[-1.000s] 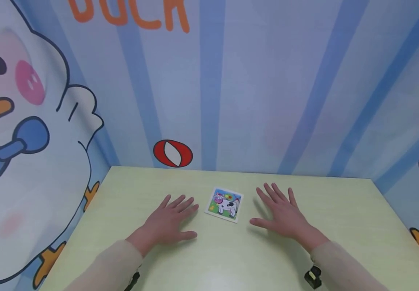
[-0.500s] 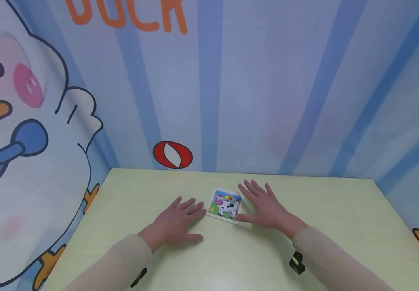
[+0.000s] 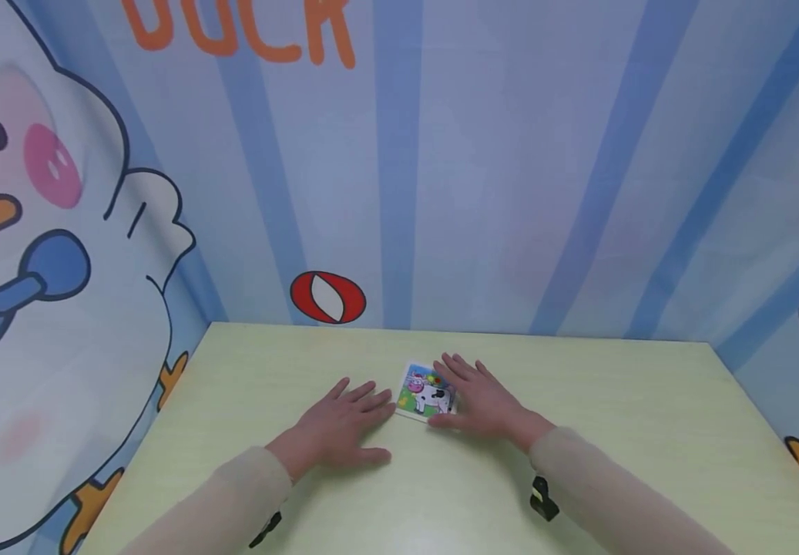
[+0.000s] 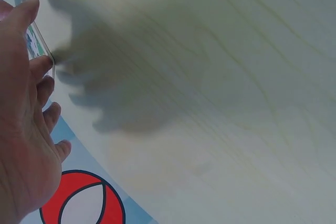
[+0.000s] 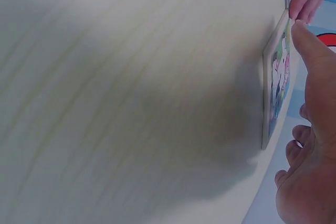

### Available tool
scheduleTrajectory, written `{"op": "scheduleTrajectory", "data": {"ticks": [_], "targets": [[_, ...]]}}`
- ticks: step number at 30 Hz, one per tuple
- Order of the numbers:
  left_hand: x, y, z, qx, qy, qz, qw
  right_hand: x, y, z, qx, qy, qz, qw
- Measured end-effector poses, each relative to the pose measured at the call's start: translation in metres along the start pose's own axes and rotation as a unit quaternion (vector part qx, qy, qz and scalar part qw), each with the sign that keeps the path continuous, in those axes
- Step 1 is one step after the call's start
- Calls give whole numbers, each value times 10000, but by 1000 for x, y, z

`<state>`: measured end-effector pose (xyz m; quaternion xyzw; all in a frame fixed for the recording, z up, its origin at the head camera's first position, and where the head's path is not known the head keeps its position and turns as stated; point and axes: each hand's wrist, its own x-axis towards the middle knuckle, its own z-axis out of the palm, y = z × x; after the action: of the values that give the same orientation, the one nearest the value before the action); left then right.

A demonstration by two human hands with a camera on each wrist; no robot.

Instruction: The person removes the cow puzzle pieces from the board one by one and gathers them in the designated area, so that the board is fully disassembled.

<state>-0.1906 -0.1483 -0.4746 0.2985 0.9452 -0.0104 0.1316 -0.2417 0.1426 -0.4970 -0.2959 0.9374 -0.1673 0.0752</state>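
A small square cow picture with a white frame [image 3: 424,395] lies flat on the pale table [image 3: 621,432]. My left hand [image 3: 338,428] is spread palm down, its fingertips right at the picture's left edge. From the other side my right hand [image 3: 488,402] reaches over the picture's right part, fingers straight and thumb near the front edge. That hand hides the picture's right border in the head view. In the right wrist view the picture [image 5: 281,77] shows a thick pale rim, with the right thumb overlapping its far end.
A blue striped backdrop [image 3: 468,169] stands behind the table's back edge, printed with a red and white ball [image 3: 328,297]. A large printed duck [image 3: 73,370] fills the left side.
My right hand has moved left, from beside the cow picture to over its right part. The left hand has shifted slightly right, up to the picture's edge. The picture stays in about the same place.
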Motion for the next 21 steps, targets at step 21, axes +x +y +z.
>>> {"op": "scheduleTrajectory", "data": {"ticks": [21], "targets": [[-8, 20, 5, -48, 102, 20, 9999, 14, -5, 2, 133, -670, -87, 9976]]}}
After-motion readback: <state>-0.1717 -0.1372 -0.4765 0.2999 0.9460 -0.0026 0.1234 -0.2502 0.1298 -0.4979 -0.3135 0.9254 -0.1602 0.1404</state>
